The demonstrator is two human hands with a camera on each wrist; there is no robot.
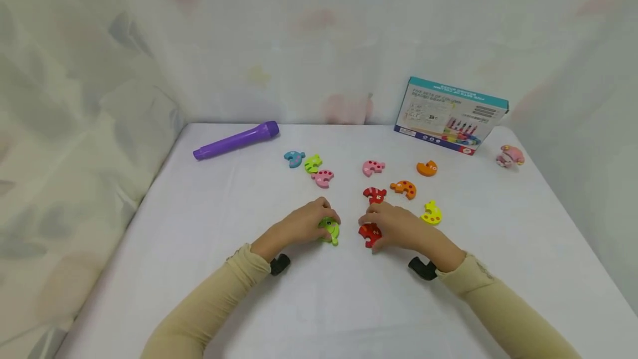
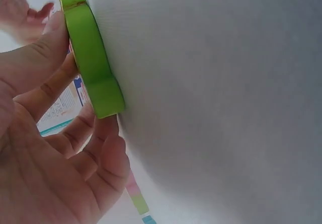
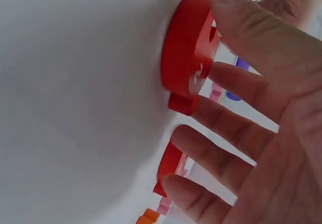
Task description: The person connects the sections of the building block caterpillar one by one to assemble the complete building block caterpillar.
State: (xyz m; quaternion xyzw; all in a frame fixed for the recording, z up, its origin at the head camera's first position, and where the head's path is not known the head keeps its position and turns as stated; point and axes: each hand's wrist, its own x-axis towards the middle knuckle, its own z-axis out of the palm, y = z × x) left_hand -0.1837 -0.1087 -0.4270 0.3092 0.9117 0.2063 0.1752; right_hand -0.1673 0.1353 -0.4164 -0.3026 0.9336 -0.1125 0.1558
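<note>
My left hand (image 1: pixel 304 223) pinches a green animal-shaped wooden piece (image 2: pixel 90 53) between thumb and fingers, low over the white table. An eye mark shows on the piece in the head view. To its right, my right hand (image 1: pixel 399 226) has thumb and fingers around a curved red piece (image 3: pixel 183 48) marked with a number, lying at the table surface. Just beyond that hand lies a second red piece (image 1: pixel 375 195) with stripes, partly covered by the fingers in the right wrist view. Near the right hand are a spotted orange piece (image 1: pixel 405 189) and a yellow piece (image 1: pixel 432 213).
Blue (image 1: pixel 294 158), striped green (image 1: pixel 313 163) and pink (image 1: pixel 323 178) pieces lie beyond the left hand. Another pink piece (image 1: pixel 373 168) and an orange one (image 1: pixel 427 168) lie farther right. At the back are a purple microphone-shaped stick (image 1: pixel 236 140), a box (image 1: pixel 451 115) and a pink figurine (image 1: pixel 510 156).
</note>
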